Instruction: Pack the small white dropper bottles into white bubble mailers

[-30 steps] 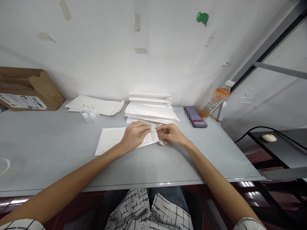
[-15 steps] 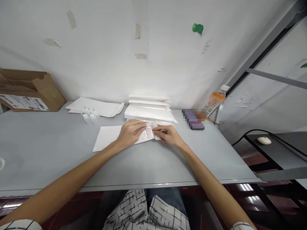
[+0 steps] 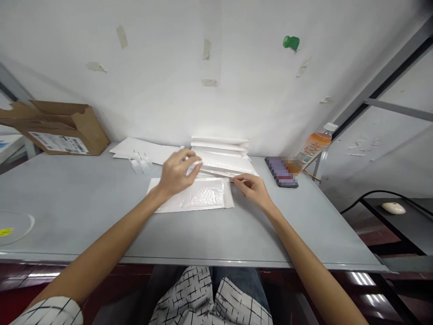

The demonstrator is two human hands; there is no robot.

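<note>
A white bubble mailer [image 3: 203, 195] lies flat on the table, its narrow flap end [image 3: 229, 194] at the right. Above its left part, my left hand [image 3: 177, 174] is raised, thumb and fingers closed on a thin clear strip [image 3: 192, 168] that is hard to make out. My right hand [image 3: 252, 188] pinches at the mailer's far right corner with thumb and forefinger; the exact contact is small. Just behind sits a stack of white mailers [image 3: 219, 155], partly hidden by my left hand.
More flat mailers [image 3: 149, 149] lie back left, with small clear strips [image 3: 140, 162] in front. A cardboard box [image 3: 67, 131] stands far left. At the right are a phone [image 3: 280, 171] and an orange drink bottle [image 3: 316, 144]. A grey table [image 3: 216, 239] runs up to the wall.
My left hand has lifted off the mailer with the clear strip, uncovering the bubbled surface. The mailer now lies flatter, and my right hand stays by its right end. The view has shifted slightly left.
</note>
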